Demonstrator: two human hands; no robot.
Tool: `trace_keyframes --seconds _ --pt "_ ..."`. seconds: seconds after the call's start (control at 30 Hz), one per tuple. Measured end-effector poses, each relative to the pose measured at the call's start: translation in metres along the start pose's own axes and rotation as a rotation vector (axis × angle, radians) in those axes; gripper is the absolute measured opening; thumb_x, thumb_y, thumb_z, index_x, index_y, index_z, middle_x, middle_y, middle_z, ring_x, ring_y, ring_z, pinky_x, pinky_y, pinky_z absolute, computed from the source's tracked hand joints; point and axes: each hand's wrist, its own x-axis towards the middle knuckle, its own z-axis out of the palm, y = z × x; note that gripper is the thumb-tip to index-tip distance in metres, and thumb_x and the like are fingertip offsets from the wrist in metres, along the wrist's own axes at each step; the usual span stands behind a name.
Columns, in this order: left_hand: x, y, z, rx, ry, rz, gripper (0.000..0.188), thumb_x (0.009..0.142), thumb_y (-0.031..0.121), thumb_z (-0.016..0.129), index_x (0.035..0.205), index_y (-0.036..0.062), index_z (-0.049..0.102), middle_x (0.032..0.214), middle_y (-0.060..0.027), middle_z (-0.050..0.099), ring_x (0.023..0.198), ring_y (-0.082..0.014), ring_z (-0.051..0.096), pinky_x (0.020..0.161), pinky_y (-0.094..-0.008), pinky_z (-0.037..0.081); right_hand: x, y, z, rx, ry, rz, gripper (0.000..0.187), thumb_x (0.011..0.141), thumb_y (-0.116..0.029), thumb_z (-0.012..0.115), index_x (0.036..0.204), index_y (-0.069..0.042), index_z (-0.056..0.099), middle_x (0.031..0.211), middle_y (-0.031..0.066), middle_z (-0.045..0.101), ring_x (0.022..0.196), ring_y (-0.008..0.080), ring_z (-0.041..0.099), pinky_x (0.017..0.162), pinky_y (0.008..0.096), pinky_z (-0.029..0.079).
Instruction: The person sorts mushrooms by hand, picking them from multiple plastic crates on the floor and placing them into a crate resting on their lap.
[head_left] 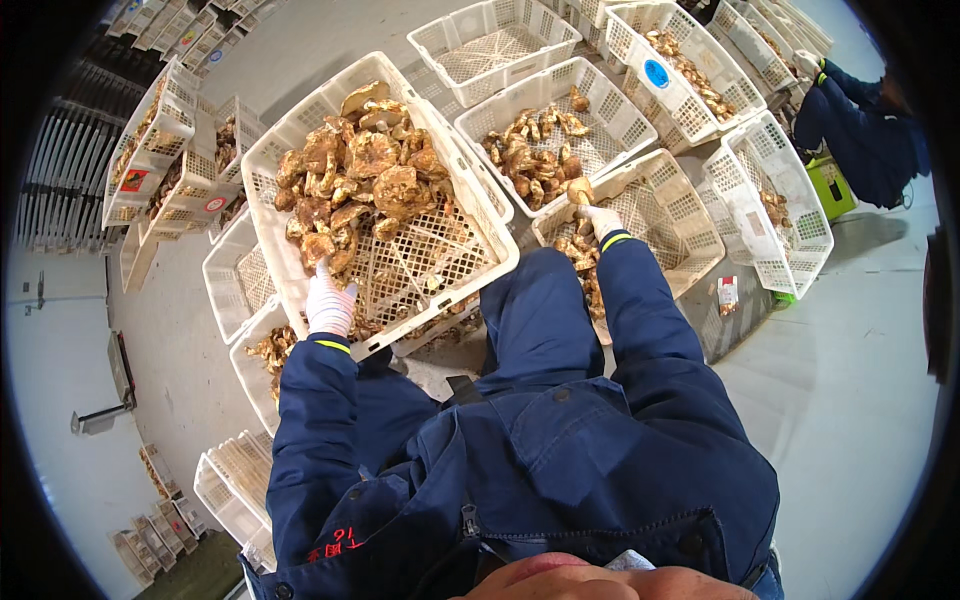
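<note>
A large white plastic crate (pixel 471 262) stands tilted in front of me, with a heap of brown mushrooms (pixel 372 155) toward its far end. My left hand (pixel 331 304), in a white glove, reaches over the crate's near left side. Its fingers are at a brown mushroom (pixel 317 247) by the edge of the heap; the grip is partly hidden. Also gloved, my right hand (pixel 602 221) pinches a pale mushroom (pixel 580 190) above a lower crate (pixel 690 238) on the right. More mushrooms (pixel 577 252) lie in that crate's left side.
Ahead, one white crate (pixel 632 128) holds a mushroom pile, and an emptier crate (pixel 490 12) stands beyond. Stacked crates (pixel 200 170) line the left. A crate (pixel 790 165) and a green bin (pixel 832 188) stand right, near another person (pixel 860 125). A small packet (pixel 727 291) lies nearby.
</note>
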Motion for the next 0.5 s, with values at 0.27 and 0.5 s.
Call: trace_keyframes --seconds 0.27,0.5 --pt "0.004 0.018 -0.004 0.093 -0.166 -0.03 0.079 0.074 0.014 0.07 0.139 0.0037 0.025 0.117 -0.0185 0.056 0.102 -0.0306 0.056 0.089 -0.0317 0.044 0.028 -0.037 0.003 0.129 -0.017 -0.082 0.025 0.082 -0.024 0.061 0.096 -0.003 0.062 0.061 0.0126 0.062 0.039 0.0214 0.053 0.039 0.0328 0.044" --pt "0.006 -0.022 0.018 -0.058 0.054 0.107 0.066 0.077 0.011 0.065 0.136 0.009 0.035 0.106 -0.0172 0.06 0.092 -0.0316 0.059 0.082 -0.0332 0.047 0.015 -0.037 0.03 0.461 -0.282 -0.163 0.054 0.081 -0.02 0.063 0.127 -0.003 0.04 0.07 0.0151 0.059 0.051 0.0239 0.056 0.043 0.0333 0.042"
